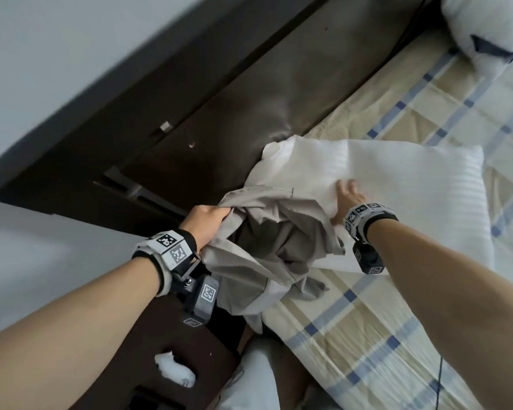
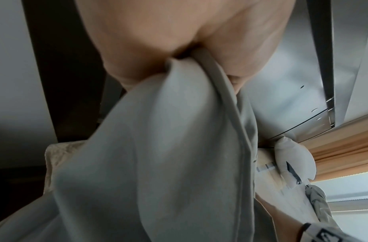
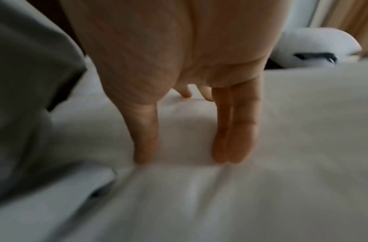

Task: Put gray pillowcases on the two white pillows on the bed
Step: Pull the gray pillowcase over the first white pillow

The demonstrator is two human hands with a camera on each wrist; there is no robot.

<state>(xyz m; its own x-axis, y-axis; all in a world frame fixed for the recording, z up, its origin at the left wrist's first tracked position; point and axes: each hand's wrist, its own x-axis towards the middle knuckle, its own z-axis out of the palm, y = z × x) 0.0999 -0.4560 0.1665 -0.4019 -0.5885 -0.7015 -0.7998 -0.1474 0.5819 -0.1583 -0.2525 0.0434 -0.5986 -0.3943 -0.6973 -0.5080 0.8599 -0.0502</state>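
Note:
A white striped pillow (image 1: 403,187) lies on the bed by the dark headboard. A crumpled gray pillowcase (image 1: 267,247) covers its near left corner. My left hand (image 1: 206,220) grips the pillowcase's edge, and in the left wrist view the gray cloth (image 2: 168,163) hangs from my closed fist (image 2: 179,41). My right hand (image 1: 345,199) rests with straight fingers (image 3: 237,139) on the pillow's top (image 3: 261,188), beside the gray cloth (image 3: 23,98). A second white pillow (image 1: 492,22) sits at the far end of the bed.
The bed has a beige sheet with blue checks (image 1: 367,335). A dark wooden headboard (image 1: 190,113) runs along the left. A dark nightstand (image 1: 160,350) with a crumpled white tissue (image 1: 175,371) stands below my left arm. Curtains (image 2: 344,155) hang beyond the far pillow.

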